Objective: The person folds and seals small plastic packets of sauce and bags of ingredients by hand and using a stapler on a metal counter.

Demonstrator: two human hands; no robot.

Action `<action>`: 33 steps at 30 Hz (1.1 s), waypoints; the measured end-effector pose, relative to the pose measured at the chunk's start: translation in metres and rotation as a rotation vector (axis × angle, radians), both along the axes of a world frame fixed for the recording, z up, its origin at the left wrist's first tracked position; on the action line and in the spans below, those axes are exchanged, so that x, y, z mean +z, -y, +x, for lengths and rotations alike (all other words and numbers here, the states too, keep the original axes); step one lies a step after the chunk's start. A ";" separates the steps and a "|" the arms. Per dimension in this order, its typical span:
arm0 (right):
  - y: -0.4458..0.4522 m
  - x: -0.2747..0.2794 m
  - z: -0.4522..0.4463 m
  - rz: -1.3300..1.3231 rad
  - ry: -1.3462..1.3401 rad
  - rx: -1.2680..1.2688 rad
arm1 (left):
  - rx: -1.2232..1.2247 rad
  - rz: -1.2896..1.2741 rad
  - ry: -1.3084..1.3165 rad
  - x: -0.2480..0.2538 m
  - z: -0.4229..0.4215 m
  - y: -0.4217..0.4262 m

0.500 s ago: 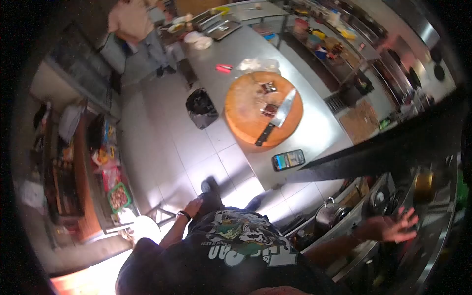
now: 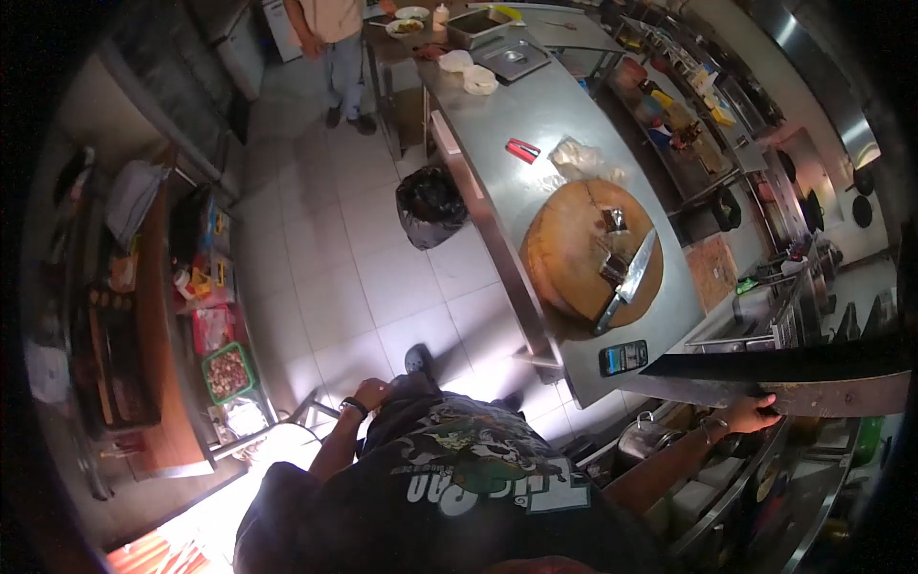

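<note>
My right hand (image 2: 751, 414) is at the lower edge of a long metal shelf (image 2: 832, 394), its fingers curled against that edge. Low beside my thigh is my left hand (image 2: 371, 393), a dark band at its wrist; its fingers are too small to read. A round wooden chopping board (image 2: 564, 239) lies on the steel table (image 2: 497, 124), bearing a knife (image 2: 631, 277) with a black handle and two small dark packets (image 2: 614, 220). Near the table's front corner lies a phone (image 2: 623, 358).
A person (image 2: 330, 38) stands beyond the table's far left. A black bag-lined bin (image 2: 430, 206) is beside the table. Left are shelves with a green basket (image 2: 229, 372). A pot (image 2: 643, 438) sits under the metal shelf. Red object (image 2: 523, 150) and plastic bag (image 2: 579, 158) lie behind the board.
My right hand has gone from open and spread to curled at the metal shelf's edge. The view has shifted, so the table and board appear further right. My left hand remains by my thigh.
</note>
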State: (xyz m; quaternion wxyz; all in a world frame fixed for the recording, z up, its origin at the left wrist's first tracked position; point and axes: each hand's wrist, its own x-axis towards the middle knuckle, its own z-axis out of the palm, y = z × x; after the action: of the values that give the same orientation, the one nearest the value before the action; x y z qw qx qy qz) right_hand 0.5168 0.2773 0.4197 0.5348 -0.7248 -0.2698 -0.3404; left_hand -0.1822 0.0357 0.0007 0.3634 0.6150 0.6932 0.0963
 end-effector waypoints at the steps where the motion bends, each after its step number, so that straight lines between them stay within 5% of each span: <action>1: -0.002 -0.002 -0.005 0.009 0.059 -0.065 | -0.088 -0.170 -0.019 0.016 -0.016 -0.014; 2: -0.002 -0.003 -0.007 0.009 0.061 -0.071 | -0.175 -0.342 -0.036 0.023 -0.026 -0.028; 6: 0.020 -0.013 0.014 -0.111 -0.016 -0.044 | -0.227 -0.373 -0.090 0.007 -0.063 -0.053; 8: 0.034 -0.016 0.021 -0.173 -0.004 0.095 | -0.317 0.070 -0.209 -0.030 -0.079 -0.073; 18: 0.015 -0.035 -0.010 -0.534 0.002 -0.400 | 0.183 0.395 0.363 0.059 -0.055 -0.248; 20: -0.010 -0.028 -0.061 -0.611 -0.075 -0.408 | 0.172 0.317 0.345 0.106 -0.036 -0.288; 22: -0.036 -0.021 -0.105 -0.385 0.031 -0.241 | 0.141 0.229 0.327 0.134 -0.021 -0.329; 25: -0.074 -0.001 -0.143 -0.368 -0.187 -0.246 | 0.049 0.284 0.361 0.156 0.002 -0.388; 33: -0.061 0.015 -0.114 -0.394 -0.160 -0.275 | -0.084 0.346 0.426 0.187 0.067 -0.546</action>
State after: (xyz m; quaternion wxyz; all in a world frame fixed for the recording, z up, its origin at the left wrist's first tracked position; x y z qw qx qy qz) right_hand 0.4024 0.3378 0.4350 0.3517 -0.8695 -0.1866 -0.2924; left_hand -0.1155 0.5812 0.1873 0.3943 0.6619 0.5484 0.3251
